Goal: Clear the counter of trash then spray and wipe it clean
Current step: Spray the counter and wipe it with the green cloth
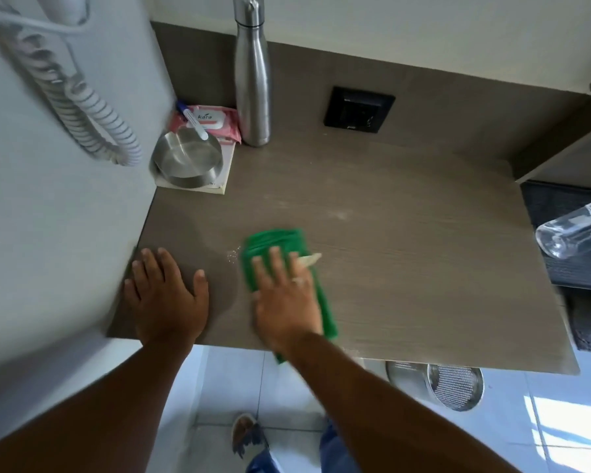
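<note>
A green cloth [276, 241] lies flat on the brown wood-grain counter [406, 268] near its front edge. My right hand [285, 295] presses down on the cloth with fingers spread. A small pale scrap [310, 259] sticks out beside the fingertips. Tiny white crumbs [232, 256] lie just left of the cloth, and pale dusty streaks [335, 215] mark the counter further back. My left hand [166, 295] rests flat and empty on the counter's front left corner, next to the white wall. A clear bottle [575, 230] lies tilted at the right, off the counter.
At the back left stand a steel bowl [185, 162] on a white pad, a pink wipes pack [215, 122] with a pen on it, and a tall steel bottle [252, 73]. A black socket [359, 109] sits in the counter. A mesh bin [454, 387] stands on the floor below.
</note>
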The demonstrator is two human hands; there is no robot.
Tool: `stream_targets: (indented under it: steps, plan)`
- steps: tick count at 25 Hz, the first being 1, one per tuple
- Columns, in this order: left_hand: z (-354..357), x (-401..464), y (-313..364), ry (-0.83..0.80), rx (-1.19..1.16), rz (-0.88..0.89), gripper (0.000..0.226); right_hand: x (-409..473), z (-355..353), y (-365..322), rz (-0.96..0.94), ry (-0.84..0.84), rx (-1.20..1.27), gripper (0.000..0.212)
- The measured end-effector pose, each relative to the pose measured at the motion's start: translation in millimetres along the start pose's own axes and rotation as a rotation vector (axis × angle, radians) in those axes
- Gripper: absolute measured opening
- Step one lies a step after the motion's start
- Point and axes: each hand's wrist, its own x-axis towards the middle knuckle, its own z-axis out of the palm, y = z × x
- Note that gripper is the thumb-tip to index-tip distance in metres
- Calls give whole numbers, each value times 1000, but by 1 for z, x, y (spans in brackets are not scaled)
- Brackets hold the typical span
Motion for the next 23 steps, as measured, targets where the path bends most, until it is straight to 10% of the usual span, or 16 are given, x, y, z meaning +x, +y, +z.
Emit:
stream_targets:
  steps: [4, 14, 19, 23]
  plan:
    - [-3, 2, -2, -27, -5, -12, 74, -33, 2, 4, -300, -63, 52, 59]
    - [11, 7, 0, -11, 41, -24, 76, 143, -41, 190, 420, 35, 19, 69]
    - [9, 5, 2, 11, 66, -33, 78, 240, -47, 106, 208, 47, 20, 64]
    - [0, 2, 8, -28, 51, -48, 79, 128, -26, 62, -206, 5, -71, 62]
